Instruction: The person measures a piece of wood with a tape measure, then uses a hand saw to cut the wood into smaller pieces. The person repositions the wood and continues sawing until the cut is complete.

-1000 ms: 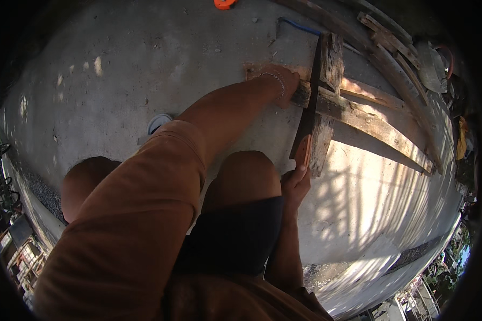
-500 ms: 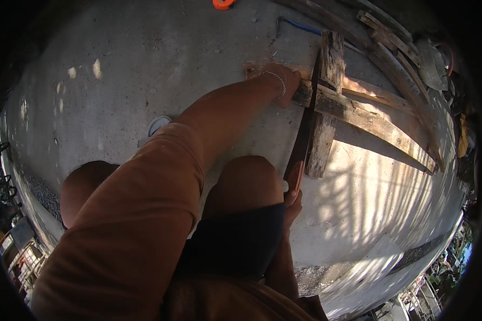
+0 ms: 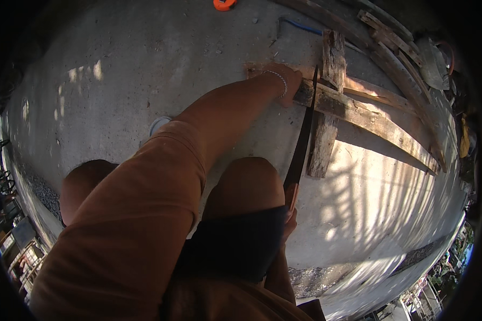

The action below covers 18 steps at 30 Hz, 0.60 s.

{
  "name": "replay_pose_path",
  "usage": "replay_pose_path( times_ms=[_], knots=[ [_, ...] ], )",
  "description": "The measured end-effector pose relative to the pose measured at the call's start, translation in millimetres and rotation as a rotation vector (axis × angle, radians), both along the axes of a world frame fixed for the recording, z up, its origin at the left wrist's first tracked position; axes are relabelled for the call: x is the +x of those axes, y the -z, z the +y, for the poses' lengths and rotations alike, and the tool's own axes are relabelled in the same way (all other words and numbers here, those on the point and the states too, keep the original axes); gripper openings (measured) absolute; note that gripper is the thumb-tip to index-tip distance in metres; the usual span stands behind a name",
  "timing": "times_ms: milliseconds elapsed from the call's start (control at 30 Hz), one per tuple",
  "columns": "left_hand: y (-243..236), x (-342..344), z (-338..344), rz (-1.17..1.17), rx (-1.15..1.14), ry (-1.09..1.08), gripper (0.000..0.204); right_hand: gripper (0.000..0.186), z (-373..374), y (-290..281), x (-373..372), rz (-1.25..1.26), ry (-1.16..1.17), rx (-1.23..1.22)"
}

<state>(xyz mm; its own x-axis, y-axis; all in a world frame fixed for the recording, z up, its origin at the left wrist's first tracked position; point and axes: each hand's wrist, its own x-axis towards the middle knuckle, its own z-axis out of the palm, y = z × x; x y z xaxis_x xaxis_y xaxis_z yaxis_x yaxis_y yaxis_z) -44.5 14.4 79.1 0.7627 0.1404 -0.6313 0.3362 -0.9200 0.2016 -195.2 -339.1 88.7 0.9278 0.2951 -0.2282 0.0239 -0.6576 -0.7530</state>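
A long hand saw point(image 3: 302, 140) lies across a weathered wooden beam point(image 3: 361, 113), its dark blade pointing away from me. My right hand point(image 3: 289, 223) is closed round the saw's handle beside my knee. Out ahead, my left hand point(image 3: 287, 83) grips the near-left end of the beam, just left of the blade; its fingertips are partly hidden behind the wrist and wood. The beam rests over a short upright-lying timber block point(image 3: 322, 143), whose far part point(image 3: 333, 59) shows beyond the beam. Another plank point(image 3: 377, 95) lies behind it.
An orange tape measure point(image 3: 224, 5) lies at the far edge of the concrete floor. A blue bar with a bent end point(image 3: 300, 25) is beyond the timber. Old boards point(image 3: 407, 75) are heaped at far right. A round pale object point(image 3: 159, 125) sits partly behind my left arm.
My right hand has drawn the saw back toward me, so its tip now sits nearer the beam. My left hand stays in place on the wood.
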Motion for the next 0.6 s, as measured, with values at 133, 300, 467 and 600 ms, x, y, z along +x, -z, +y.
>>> replay_pose_path(
  times_ms=[133, 300, 467, 600],
  knots=[
    [-0.5, -4.4, -2.6, -0.019, -0.024, -0.019, 0.074, 0.065, -14.7, -30.3, -11.1, 0.016, -0.160, -0.016],
    [-0.4, -9.2, -4.3, -0.072, 0.033, -0.017, 0.079, 0.047, 80.5, 64.9, 88.7, -0.091, -0.061, 0.120],
    [5.0, -4.3, -2.5, -0.020, -0.009, -0.023, 0.069, 0.059, -0.7, 18.6, 10.2, 0.061, -0.057, -0.015],
    [10.0, -4.3, -4.6, -0.056, -0.028, -0.021, 0.070, 0.065, -27.8, -20.7, -13.1, -0.017, -0.135, -0.001]
  ],
)
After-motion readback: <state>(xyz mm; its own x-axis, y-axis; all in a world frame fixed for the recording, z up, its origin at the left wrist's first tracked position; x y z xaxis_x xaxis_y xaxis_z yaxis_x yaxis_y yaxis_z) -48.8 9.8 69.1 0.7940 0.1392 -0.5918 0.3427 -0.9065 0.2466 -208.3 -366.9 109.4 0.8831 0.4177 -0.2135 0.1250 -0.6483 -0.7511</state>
